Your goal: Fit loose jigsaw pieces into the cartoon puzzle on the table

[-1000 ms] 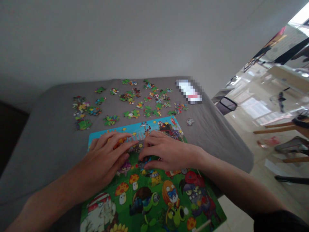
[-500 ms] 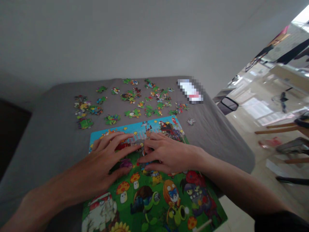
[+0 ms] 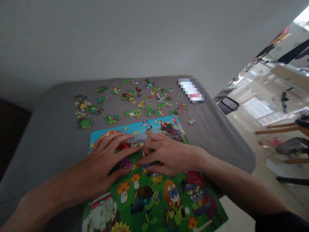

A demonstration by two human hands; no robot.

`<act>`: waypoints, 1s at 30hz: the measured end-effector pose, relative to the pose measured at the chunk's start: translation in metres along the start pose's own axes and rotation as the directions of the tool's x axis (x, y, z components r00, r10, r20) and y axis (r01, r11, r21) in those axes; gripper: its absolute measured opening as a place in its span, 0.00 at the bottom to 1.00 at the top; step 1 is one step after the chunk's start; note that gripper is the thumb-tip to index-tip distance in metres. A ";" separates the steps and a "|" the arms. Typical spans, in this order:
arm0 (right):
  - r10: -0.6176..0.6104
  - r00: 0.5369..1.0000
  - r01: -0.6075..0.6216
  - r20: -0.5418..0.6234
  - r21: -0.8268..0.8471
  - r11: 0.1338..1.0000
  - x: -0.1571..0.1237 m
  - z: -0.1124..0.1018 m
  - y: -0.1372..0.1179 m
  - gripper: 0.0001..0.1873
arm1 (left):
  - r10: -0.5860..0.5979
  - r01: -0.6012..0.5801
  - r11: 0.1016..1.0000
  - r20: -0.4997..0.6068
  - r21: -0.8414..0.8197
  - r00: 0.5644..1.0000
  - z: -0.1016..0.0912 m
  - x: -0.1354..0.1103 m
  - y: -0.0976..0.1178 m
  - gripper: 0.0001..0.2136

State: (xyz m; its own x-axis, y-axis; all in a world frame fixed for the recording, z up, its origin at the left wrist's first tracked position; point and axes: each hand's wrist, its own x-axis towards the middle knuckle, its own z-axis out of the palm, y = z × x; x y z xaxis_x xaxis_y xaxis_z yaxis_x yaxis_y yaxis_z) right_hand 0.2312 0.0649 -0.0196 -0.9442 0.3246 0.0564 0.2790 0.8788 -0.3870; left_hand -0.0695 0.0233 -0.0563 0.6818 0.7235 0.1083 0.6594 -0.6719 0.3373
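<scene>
Puzzle board [image 3: 147, 206] lay on gray cloth [image 3: 48, 145], below loose pieces [image 3: 130, 103]. Left hand [image 3: 101, 164] rested open on it, seemingly steadying pieces; right hand [image 3: 169, 158] curled at its middle, any grip hidden.

A: Wall first.
B: Plain off-white wall [image 3: 135, 42], filling the upper view, dull in the low light.

A: Far left?
B: A dark patch [image 3: 12, 135] beside the worktop. Too dim to identify.

A: Worktop [image 3: 224, 145]?
B: Covered in grey cloth, which hangs in soft folds at its right edge.

A: Floor?
B: Glossy pale tile [image 3: 243, 135], with a bright window reflection [image 3: 258, 111] across it.

A: Furniture?
B: Wooden chair legs [image 3: 277, 128] at right, a pale table [image 3: 289, 75] farther off, and a dark-rimmed object [image 3: 228, 103] near the worktop, kind unclear.

A: Light source?
B: A bright opening [image 3: 301, 13], top right corner.
</scene>
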 end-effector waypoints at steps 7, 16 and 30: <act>0.013 1.000 -0.013 0.021 0.000 1.000 0.000 -0.002 -0.001 0.16 | 0.011 -0.010 1.000 0.013 -0.016 1.000 -0.002 0.000 0.000 0.27; 0.012 0.999 -0.012 0.030 0.009 1.000 0.001 -0.002 -0.001 0.17 | 0.010 -0.010 1.000 0.024 -0.017 1.000 -0.004 -0.002 -0.001 0.28; 0.003 1.000 -0.003 0.017 0.020 1.000 0.001 -0.004 -0.003 0.16 | 0.025 -0.025 1.000 0.003 -0.011 1.000 -0.005 0.000 0.002 0.28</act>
State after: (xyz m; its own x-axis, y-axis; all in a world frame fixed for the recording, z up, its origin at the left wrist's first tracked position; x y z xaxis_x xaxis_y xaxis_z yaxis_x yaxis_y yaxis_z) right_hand 0.2305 0.0640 -0.0153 -0.9462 0.3210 0.0401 0.2782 0.8706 -0.4057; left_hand -0.0699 0.0227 -0.0507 0.6990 0.7060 0.1139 0.6386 -0.6879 0.3450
